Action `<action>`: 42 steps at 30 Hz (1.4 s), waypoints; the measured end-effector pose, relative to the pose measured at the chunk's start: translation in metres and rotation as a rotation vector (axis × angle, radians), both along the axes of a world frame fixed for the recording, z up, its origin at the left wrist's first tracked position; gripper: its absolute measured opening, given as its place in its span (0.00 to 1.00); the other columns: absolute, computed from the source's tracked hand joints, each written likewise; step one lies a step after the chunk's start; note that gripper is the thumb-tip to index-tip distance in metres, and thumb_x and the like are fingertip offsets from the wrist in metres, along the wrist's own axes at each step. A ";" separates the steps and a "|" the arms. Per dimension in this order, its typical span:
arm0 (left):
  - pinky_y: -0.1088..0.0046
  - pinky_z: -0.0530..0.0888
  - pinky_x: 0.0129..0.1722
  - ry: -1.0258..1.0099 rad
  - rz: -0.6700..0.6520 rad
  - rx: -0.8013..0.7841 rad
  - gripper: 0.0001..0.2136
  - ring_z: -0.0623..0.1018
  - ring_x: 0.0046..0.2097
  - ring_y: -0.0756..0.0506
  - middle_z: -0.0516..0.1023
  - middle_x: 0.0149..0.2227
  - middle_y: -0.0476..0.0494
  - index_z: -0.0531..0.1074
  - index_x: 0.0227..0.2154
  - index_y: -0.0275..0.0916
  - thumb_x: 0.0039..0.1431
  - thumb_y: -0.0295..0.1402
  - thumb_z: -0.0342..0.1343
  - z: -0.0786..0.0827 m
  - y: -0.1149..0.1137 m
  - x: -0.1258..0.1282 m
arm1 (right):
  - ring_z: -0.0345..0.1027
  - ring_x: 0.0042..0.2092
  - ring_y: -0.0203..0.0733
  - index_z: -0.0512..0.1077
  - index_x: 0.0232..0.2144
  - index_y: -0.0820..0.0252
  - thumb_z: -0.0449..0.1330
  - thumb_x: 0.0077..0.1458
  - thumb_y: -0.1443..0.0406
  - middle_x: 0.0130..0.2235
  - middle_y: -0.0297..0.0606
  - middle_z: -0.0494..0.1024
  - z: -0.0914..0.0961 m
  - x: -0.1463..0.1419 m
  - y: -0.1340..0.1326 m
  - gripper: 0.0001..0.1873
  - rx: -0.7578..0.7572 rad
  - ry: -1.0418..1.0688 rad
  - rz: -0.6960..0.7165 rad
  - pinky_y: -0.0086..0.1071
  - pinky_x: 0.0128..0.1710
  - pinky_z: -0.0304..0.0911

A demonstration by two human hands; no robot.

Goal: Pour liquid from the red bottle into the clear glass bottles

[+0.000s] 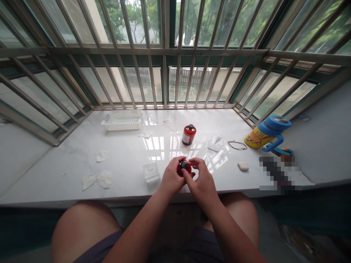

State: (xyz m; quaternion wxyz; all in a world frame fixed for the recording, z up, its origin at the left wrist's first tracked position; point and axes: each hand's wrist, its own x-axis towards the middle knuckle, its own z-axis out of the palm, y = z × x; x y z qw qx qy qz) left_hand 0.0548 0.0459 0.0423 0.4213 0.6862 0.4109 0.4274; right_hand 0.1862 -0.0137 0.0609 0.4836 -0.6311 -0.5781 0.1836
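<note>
Near the front edge of the white marbled sill, a small red bottle with a black cap point(184, 166) is between my two hands. My left hand point(173, 176) wraps round its left side. My right hand point(200, 177) is closed on its right side, the thumb at the cap and the fingers curled over the far side. Most of the bottle's body is hidden by my fingers. Beyond my hands stands a second red bottle point(189, 134), upright, with a black cap and a white label. A clear square container point(151, 172) sits just left of my left hand.
White perforated basket point(123, 126) at the back left; crumpled tissues point(102, 156) lie on the left. To the right are a clear plastic piece point(215, 143), a thin cord loop point(237, 145), a pale small case point(242, 166) and a blue-yellow bottle point(263, 135). Metal bars point(164, 80) close the window side.
</note>
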 end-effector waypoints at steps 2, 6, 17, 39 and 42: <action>0.62 0.79 0.54 -0.008 0.009 0.000 0.27 0.82 0.53 0.41 0.80 0.54 0.43 0.74 0.54 0.44 0.51 0.30 0.74 0.000 -0.001 0.001 | 0.77 0.51 0.51 0.69 0.53 0.52 0.65 0.61 0.58 0.50 0.43 0.81 0.000 0.001 0.003 0.20 -0.007 -0.002 -0.028 0.45 0.52 0.74; 0.62 0.79 0.54 0.001 0.030 0.013 0.25 0.82 0.52 0.41 0.81 0.52 0.43 0.74 0.53 0.44 0.52 0.29 0.72 0.000 -0.001 0.003 | 0.77 0.46 0.49 0.70 0.50 0.52 0.67 0.59 0.57 0.46 0.40 0.81 0.001 0.000 0.007 0.19 -0.023 0.005 -0.055 0.40 0.43 0.75; 0.47 0.75 0.65 0.109 -0.052 0.130 0.42 0.75 0.65 0.32 0.72 0.66 0.32 0.62 0.68 0.43 0.52 0.35 0.75 -0.010 -0.014 -0.008 | 0.79 0.48 0.49 0.72 0.49 0.50 0.68 0.60 0.57 0.47 0.38 0.82 0.013 0.006 0.001 0.17 0.009 0.005 -0.044 0.46 0.51 0.75; 0.45 0.73 0.69 0.394 0.096 0.503 0.24 0.71 0.71 0.33 0.77 0.64 0.36 0.70 0.61 0.46 0.65 0.42 0.67 0.007 0.000 -0.089 | 0.80 0.43 0.55 0.73 0.51 0.56 0.63 0.61 0.47 0.48 0.48 0.84 -0.005 0.171 -0.011 0.24 0.027 -0.319 -0.559 0.50 0.45 0.74; 0.42 0.70 0.70 0.404 0.171 0.543 0.24 0.69 0.72 0.31 0.77 0.64 0.36 0.70 0.60 0.46 0.64 0.43 0.68 0.016 0.000 -0.098 | 0.80 0.43 0.54 0.73 0.52 0.57 0.62 0.61 0.47 0.49 0.49 0.84 -0.009 0.174 -0.006 0.25 0.044 -0.304 -0.553 0.49 0.44 0.74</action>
